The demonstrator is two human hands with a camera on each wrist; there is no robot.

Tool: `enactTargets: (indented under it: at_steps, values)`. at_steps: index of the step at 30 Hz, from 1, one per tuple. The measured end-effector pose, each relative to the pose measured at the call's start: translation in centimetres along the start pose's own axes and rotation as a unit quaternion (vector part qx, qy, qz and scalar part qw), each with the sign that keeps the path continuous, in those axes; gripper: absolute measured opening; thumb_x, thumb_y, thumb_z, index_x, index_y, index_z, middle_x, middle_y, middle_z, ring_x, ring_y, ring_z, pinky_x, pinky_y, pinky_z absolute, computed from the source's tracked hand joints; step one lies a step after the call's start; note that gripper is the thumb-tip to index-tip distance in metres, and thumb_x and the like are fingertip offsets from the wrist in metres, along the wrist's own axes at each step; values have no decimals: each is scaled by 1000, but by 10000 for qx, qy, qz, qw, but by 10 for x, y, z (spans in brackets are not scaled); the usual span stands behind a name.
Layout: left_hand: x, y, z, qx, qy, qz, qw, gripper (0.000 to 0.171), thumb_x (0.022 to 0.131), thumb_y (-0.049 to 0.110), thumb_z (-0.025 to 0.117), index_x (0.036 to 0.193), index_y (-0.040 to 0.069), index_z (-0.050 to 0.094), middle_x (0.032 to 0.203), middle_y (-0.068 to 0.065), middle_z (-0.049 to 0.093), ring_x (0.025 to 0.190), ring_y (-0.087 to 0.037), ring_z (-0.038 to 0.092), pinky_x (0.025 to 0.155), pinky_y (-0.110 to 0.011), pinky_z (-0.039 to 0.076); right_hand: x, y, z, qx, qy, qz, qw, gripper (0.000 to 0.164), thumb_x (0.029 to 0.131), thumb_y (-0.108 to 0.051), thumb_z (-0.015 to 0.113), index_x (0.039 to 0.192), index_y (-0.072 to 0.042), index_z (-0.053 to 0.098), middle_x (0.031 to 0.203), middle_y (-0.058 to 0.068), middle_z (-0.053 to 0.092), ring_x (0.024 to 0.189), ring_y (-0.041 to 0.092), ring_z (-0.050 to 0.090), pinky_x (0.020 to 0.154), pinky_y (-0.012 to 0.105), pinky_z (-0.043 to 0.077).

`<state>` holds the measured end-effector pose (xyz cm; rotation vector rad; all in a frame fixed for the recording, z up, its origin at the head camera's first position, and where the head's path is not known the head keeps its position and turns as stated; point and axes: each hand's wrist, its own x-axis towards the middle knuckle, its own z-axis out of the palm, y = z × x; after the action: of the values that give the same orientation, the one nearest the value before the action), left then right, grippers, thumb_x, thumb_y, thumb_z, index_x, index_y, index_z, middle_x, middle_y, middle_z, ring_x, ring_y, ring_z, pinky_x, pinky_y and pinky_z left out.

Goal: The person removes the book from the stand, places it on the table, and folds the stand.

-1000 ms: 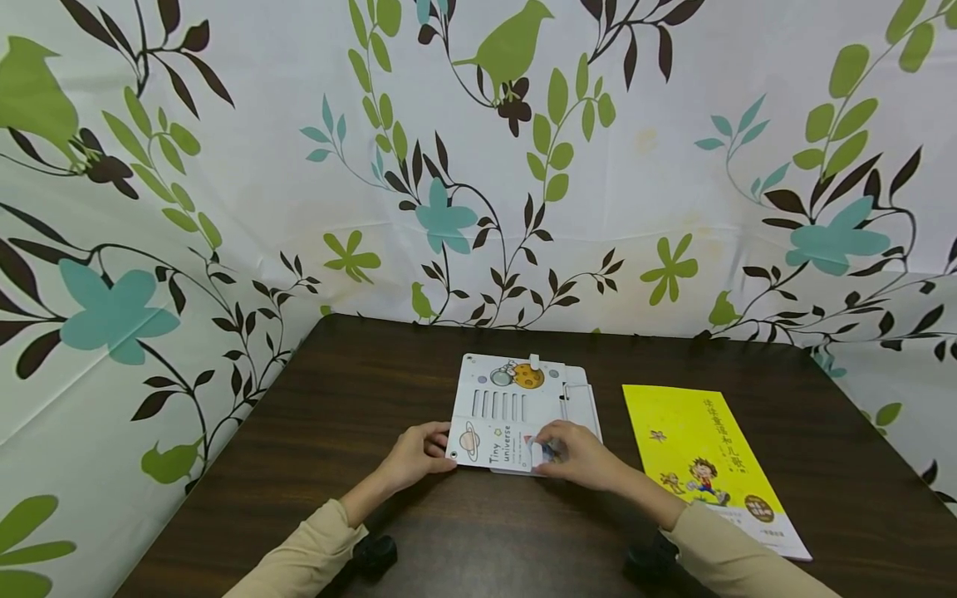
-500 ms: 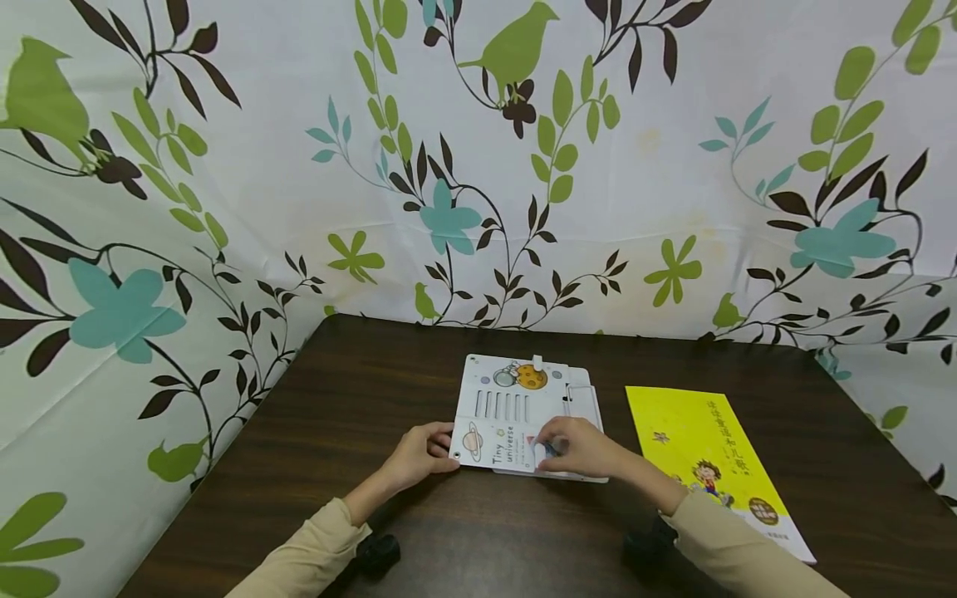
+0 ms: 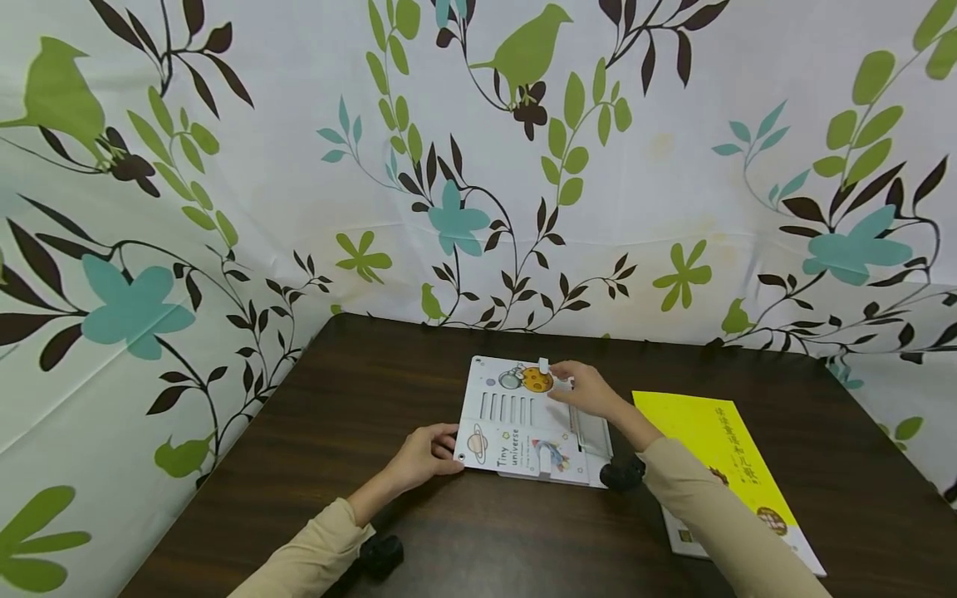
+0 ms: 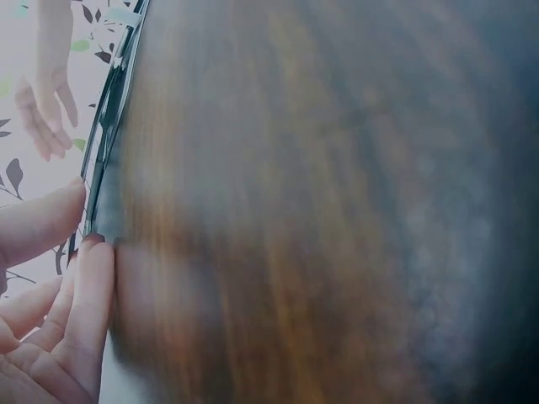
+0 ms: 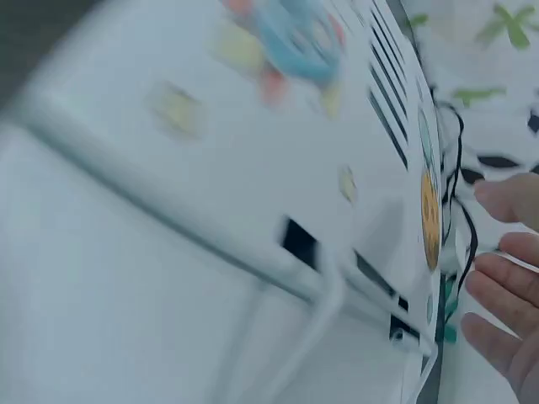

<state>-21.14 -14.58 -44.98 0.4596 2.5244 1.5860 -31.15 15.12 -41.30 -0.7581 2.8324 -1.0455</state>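
Observation:
A white folding book stand (image 3: 493,415) printed "Tiny universe" with planets lies flat on the dark table. At its near left corner my left hand (image 3: 424,453) pinches the edge between thumb and fingers; the left wrist view shows the same grip, with the left fingers (image 4: 88,311) under the thin edge. My right hand (image 3: 586,389) hovers over the far right part, beside a small white clip (image 3: 543,365) on the far edge. Its fingers (image 5: 505,295) are spread and hold nothing in the right wrist view. Another white clip (image 3: 545,462) sits on the near edge.
To the right lies a yellow book (image 3: 703,440), partly covered by my right sleeve (image 3: 718,507). A white cloth (image 3: 284,166) printed with birds and leaves hangs behind and left of the dark wooden table (image 3: 374,374).
My right hand has left the near-edge clip and moved away from me to the far right part of the stand. My left hand stays at the corner. The view has shifted slightly.

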Motion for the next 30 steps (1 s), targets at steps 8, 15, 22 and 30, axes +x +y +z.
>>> enactTargets:
  at_steps: [8,15,22,30]
  values:
    - [1,2,1,92,52,-52,9999,57,68,-1,75,119,-12,51,85,-9,59,72,-16,60,54,-22,46,28,25,-3,50,159,243,9996,36,83,-8,62,115,9,55,103,20,61,95,31,57,81,42,48]
    - [-1,3,1,131,56,-84,9999,57,68,-1,75,119,-13,50,85,-10,60,72,-16,61,55,-22,47,35,28,8,587,382,568,9959,33,83,-7,63,111,9,58,95,17,63,89,28,58,76,38,48]
    - [-2,6,1,114,112,-183,9997,58,67,-2,76,118,-13,51,84,-9,59,71,-16,60,55,-22,47,39,25,12,488,481,809,9944,34,83,-10,64,111,9,59,94,17,64,89,28,58,77,38,48]
    - [-1,8,1,122,111,-204,9997,58,67,-2,76,118,-12,51,85,-10,59,71,-16,60,55,-22,47,38,23,12,463,545,945,9930,28,84,-6,62,108,8,60,92,17,63,88,28,58,75,36,48]
